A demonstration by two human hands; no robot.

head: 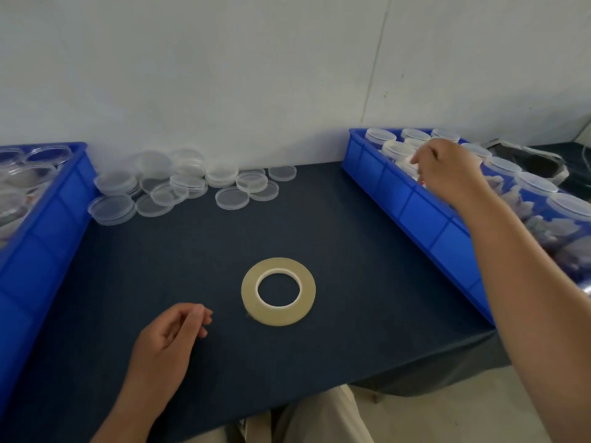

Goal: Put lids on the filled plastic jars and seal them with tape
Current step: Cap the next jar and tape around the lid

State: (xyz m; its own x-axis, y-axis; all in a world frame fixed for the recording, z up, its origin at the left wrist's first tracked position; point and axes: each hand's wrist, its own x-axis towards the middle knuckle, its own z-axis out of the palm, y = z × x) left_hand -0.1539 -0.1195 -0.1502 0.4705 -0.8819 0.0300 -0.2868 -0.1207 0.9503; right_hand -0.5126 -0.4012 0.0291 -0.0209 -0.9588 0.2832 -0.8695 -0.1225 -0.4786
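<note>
I have the left hand low over the near part of the dark blue surface, just left of the roll of tape. Its fingers are loosely curled, with the tips close to the thumb, and they hold nothing. It is near the roll but not touching it. The tape lies flat in the middle of the surface, a pale yellowish ring with a white core.

The right hand reaches out to the far right, over the wall of the right blue crate and down among the jars that stand in it. I see it from the back, knuckles up and fingers bent downward into the crate. Something white shows just under the fingertips, but I cannot tell whether the hand grips a jar or only touches one. The jars around it are clear plastic, packed in rows, with pale contents, and those I can see carry lids.

On the left edge stands a second blue crate with open clear jars in it. Between the two crates, at the far side of the surface against the wall, lies a loose heap of clear round lids, some stacked and some overlapping.
</note>
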